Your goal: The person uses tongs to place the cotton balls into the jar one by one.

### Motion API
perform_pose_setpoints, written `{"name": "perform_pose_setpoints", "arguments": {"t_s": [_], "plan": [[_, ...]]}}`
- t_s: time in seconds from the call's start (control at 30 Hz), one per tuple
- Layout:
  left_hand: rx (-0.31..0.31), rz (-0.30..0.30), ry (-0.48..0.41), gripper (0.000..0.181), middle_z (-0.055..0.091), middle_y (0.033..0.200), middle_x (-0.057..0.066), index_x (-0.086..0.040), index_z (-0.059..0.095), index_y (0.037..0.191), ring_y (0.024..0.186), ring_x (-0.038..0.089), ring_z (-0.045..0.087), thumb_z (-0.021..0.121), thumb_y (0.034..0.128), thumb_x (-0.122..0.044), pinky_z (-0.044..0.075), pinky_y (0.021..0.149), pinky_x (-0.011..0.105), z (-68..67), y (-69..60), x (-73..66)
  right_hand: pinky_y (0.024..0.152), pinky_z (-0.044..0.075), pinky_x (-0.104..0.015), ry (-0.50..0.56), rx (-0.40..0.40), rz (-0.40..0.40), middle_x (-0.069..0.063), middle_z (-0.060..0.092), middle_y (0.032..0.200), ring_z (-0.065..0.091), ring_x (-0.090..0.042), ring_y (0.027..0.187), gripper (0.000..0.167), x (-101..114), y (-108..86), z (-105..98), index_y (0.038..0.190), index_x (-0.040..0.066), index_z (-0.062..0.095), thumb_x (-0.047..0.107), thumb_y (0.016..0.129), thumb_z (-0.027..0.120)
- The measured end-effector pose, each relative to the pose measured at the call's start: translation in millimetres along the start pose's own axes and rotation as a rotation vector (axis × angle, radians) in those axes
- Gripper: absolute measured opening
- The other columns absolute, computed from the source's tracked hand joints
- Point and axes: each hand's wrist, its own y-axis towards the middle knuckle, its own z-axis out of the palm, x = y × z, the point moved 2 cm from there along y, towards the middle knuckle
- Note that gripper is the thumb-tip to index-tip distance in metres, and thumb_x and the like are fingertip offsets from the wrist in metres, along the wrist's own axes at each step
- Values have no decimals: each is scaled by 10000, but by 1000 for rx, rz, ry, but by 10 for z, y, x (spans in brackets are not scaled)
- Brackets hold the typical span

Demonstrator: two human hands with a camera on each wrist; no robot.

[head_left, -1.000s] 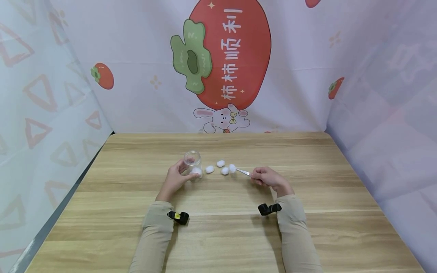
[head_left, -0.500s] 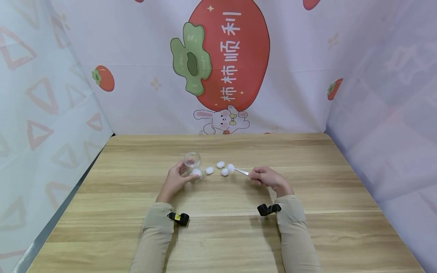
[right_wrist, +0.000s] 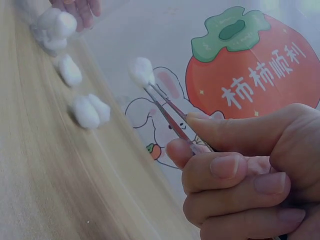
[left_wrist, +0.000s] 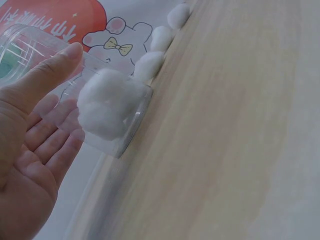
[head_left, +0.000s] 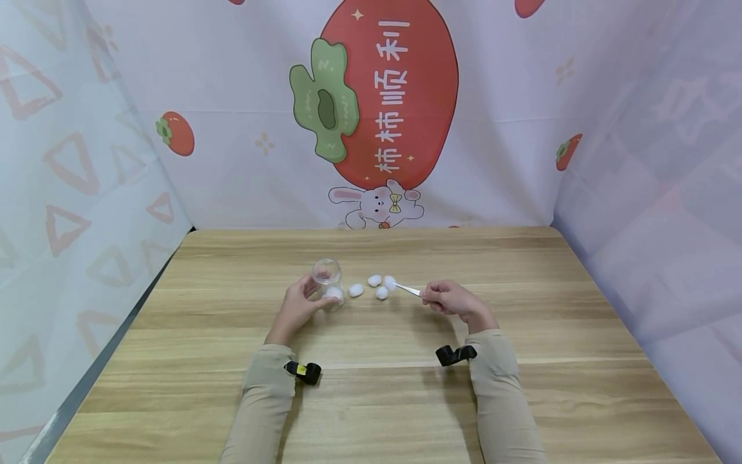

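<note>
Three loose cotton balls (head_left: 375,280) lie on the pale wood-grain surface (head_left: 371,412), to the right of a clear jar (head_left: 332,281). One is near the jar; the other two sit further right, close together — whether they touch is hard to tell. The left hand (head_left: 298,305) has hold of the jar, thumb on the near side and fingers round the back, spread only as wide as the jar's body. The jar stands roughly upright on the surface, with a clump of cotton (left_wrist: 107,105) low inside it; the number of balls in there cannot be made out. The right hand (head_left: 455,301) is closed on slim metal tweezers (head_left: 408,290), pinching them with thumb and forefinger while the other fingers curl in toward the palm. A fourth cotton ball (right_wrist: 143,71) is caught at the tweezer tips, which point left toward the jar. That ball is held up off the surface, near the pair and apart from the jar. Both arms wear beige sleeves (head_left: 257,412), each with a small black device (head_left: 304,371) near the wrist. Behind hangs a white backdrop (head_left: 510,180) — printed with a large red persimmon (head_left: 429,96) and, below it, a rabbit (head_left: 377,203).
</note>
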Motion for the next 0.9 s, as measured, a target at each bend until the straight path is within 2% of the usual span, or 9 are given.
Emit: {"name": "perform_pose_setpoints", "arguments": {"t_s": [0.03,0.1,0.3,0.5,0.73,0.9], "plan": [[-3,3,-3,727,505,1430,229,-7,474,1372,1357,345,483,820,747,-145,409,1175,401,4,26,57,415,227,-136,-3,1,-1,75,422,576,310,-17,466,251,9,5,1,833,-25,539,151,1000,474],[-4,-2,-8,727,504,1432,228,-9,472,1374,1361,343,480,819,747,-132,405,1179,398,9,31,66,417,227,-137,-8,5,1,76,422,577,314,-21,471,246,24,14,4,834,-7,542,157,1003,470],[-6,-3,-7,723,516,1424,222,-16,483,1366,1355,335,490,825,742,-144,409,1177,391,7,21,55,424,233,-143,-28,-7,-6,73,421,567,314,-34,474,262,90,38,9,840,-25,543,167,1005,475],[-7,15,-3,704,529,1410,222,-17,502,1344,1345,338,500,831,740,-169,419,1169,395,1,13,51,423,229,-152,-39,-11,5,65,419,565,295,-48,457,251,140,49,28,824,11,552,173,1003,482],[-7,45,-6,699,538,1403,220,6,499,1344,1345,340,500,827,742,-134,421,1165,399,-2,2,21,430,231,-162,-66,-6,0,72,407,557,295,-54,468,267,230,63,64,895,-64,560,169,1001,484],[-6,36,-8,708,528,1415,216,-6,501,1348,1348,335,497,829,739,-151,423,1166,397,-1,4,18,442,238,-170,-68,5,-10,67,401,552,292,-57,466,279,302,61,73,909,-94,540,162,1000,478]]}}
